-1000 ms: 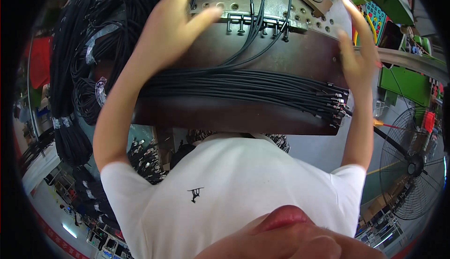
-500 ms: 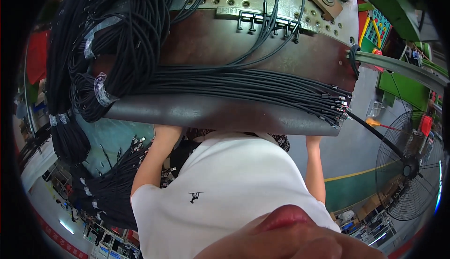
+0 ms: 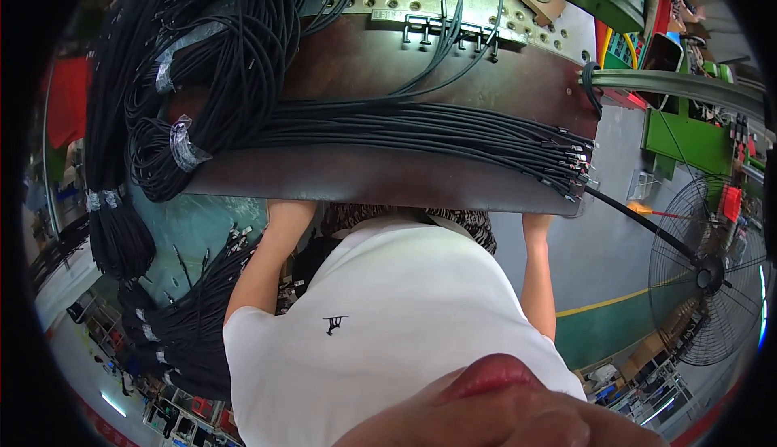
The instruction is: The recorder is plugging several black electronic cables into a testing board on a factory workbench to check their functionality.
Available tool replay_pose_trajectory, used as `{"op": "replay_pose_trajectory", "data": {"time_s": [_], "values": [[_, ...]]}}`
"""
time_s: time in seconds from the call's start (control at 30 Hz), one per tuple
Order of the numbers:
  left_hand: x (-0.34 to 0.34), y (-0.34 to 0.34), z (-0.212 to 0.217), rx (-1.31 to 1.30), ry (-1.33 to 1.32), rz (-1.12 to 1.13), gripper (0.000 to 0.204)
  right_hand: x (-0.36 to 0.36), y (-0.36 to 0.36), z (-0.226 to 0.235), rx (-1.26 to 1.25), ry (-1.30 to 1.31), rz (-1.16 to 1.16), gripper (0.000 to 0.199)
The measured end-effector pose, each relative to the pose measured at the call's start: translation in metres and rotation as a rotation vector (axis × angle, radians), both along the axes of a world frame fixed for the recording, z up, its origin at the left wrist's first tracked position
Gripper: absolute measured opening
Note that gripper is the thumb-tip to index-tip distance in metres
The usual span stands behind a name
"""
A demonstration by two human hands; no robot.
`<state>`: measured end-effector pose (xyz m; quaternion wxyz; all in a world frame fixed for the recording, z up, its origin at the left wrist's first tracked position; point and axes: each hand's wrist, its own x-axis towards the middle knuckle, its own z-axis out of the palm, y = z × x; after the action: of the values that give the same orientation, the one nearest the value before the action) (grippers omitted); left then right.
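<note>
A brown work table fills the upper middle of the view. Across it lies a flat bundle of thin black cables, their connector ends fanned out at the table's right edge. My left forearm and my right forearm both run up under the table's near edge, below my white T-shirt. Both my hands are hidden beneath the tabletop, so I cannot see what they touch.
Coiled black cable bundles with tape wraps lie on the table's left part; more hang at the left and lower left. A perforated metal plate sits at the far edge. A floor fan and green machine frames stand on the right.
A second ago both my hands were up on the far part of the table. They have since come down and gone under the near edge, out of sight.
</note>
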<state>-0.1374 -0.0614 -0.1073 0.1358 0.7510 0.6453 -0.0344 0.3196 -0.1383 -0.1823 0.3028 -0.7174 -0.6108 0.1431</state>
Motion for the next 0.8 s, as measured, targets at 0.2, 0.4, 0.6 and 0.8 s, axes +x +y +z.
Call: {"op": "replay_pose_trajectory", "data": {"time_s": [0.2, 0.4, 0.6, 0.8], "values": [[0.012, 0.002, 0.028, -0.086, 0.013, -0.119, 0.028, 0.021, -0.007, 0.009, -0.002, 0.007, 0.024, 0.021], [0.043, 0.029, 0.113, -0.663, -0.741, -0.413, 0.031, 0.072, 0.062, 0.124, 0.283, 0.000, -0.134, 0.025], [0.159, 0.073, 0.090, 0.018, -0.990, -0.674, 0.043, -0.060, 0.216, 0.169, 0.407, -0.530, 0.642, 0.047], [0.176, 0.080, 0.063, 0.410, -0.336, -0.417, 0.068, -0.101, 0.287, 0.121, 0.495, -0.368, 0.813, 0.063]]}}
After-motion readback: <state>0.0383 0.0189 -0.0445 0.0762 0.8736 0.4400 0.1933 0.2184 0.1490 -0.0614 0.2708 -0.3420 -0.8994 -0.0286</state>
